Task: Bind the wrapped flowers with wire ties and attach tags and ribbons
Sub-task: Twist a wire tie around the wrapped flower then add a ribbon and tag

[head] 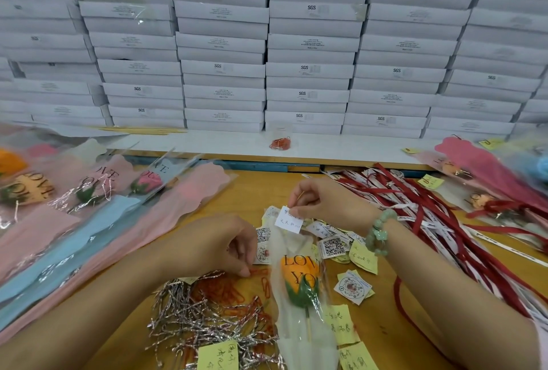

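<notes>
A wrapped orange flower [300,276] in a clear sleeve printed "LOVE YOU" lies on the wooden table [255,191] between my arms, stem toward me. My right hand [320,200] pinches a small white handwritten tag [288,220] at the sleeve's top edge. My left hand [219,243] reaches down with curled fingers and pinches an orange paper clip [257,272] from the pile. Silver wire ties [201,319] lie heaped near my left forearm, mixed with orange clips [219,292]. Red and white ribbons [439,221] spread to the right.
Pink and blue wrapped flowers [98,215] lie stacked at the left, more [486,180] at the far right. QR tags [332,246] and yellow notes [341,325] are scattered around the flower. White boxes [267,43] are stacked along the back behind a shelf holding a bag of clips [280,143].
</notes>
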`<state>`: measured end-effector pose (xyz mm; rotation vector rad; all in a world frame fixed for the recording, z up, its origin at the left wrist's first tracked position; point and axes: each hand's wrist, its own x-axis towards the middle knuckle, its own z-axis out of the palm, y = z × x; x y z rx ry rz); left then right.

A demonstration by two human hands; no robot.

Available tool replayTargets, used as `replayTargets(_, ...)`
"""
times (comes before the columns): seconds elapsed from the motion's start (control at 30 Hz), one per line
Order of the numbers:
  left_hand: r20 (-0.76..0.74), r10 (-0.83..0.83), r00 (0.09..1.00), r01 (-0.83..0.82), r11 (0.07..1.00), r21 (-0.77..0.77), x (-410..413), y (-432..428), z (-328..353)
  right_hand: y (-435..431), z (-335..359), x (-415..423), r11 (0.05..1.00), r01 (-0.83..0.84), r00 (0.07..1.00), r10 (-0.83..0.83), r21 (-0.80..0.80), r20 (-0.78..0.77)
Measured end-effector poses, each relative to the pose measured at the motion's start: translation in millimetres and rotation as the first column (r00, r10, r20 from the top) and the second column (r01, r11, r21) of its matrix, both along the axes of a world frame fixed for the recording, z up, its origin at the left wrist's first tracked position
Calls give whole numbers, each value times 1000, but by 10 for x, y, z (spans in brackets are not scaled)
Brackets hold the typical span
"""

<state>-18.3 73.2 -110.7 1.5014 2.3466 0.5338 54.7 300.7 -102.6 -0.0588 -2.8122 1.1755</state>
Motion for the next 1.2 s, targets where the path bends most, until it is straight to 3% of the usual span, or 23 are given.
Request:
replayTargets(0.37,316,-39,948,21,998,59,-79,-68,69,19,-12,-11,1000,-23,1000,23,3,0)
replayTargets(0.87,356,-94,930,66,994,92,-139,-101,72,7,-3,-6,1000,-21,1000,21,8,12)
replayTargets(1.2,375,-56,925,-12,984,178,-126,-120,131,6,-5,-9,1000,-16,1000,15,18,10)
